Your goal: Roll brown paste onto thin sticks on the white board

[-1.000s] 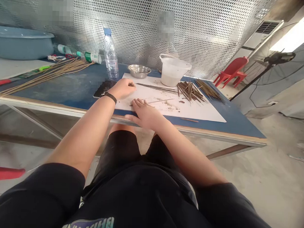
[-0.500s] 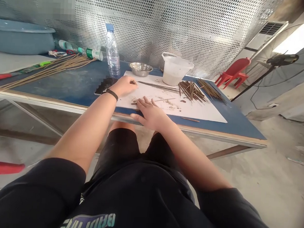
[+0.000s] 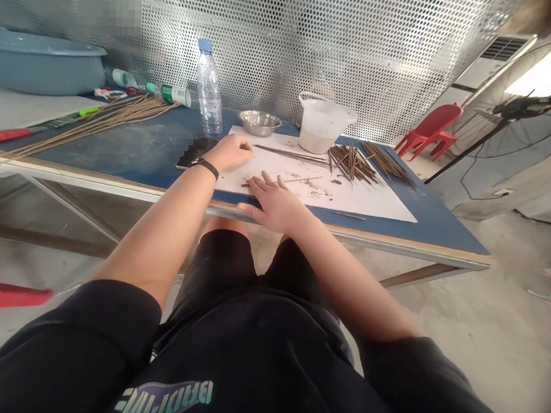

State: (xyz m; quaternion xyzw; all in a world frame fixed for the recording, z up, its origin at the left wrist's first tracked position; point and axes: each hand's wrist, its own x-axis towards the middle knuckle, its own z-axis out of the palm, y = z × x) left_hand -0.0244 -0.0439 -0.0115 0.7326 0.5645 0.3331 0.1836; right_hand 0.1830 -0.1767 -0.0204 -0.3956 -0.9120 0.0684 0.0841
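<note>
My left hand (image 3: 233,153) rests curled on the white sheet (image 3: 370,201), its fingers pinched at the near end of a few thin dark sticks (image 3: 295,156) that lie flat across the sheet. A black band is on that wrist. My right hand (image 3: 274,201) lies flat at the table's near edge, fingers spread on the sheet beside some brown scraps (image 3: 306,183). A heap of short brown sticks (image 3: 352,163) lies farther right on the sheet.
A white plastic tub (image 3: 322,125), a small steel bowl (image 3: 259,121) and a water bottle (image 3: 209,91) stand at the back of the blue table (image 3: 124,153). A phone (image 3: 196,152) lies by my left wrist. Long bamboo strips (image 3: 93,123) and a blue basin (image 3: 45,60) are left; red chair (image 3: 429,132) right.
My right hand has slid slightly back toward the table edge. The left hand stays on the stick ends. The view has shifted a little.
</note>
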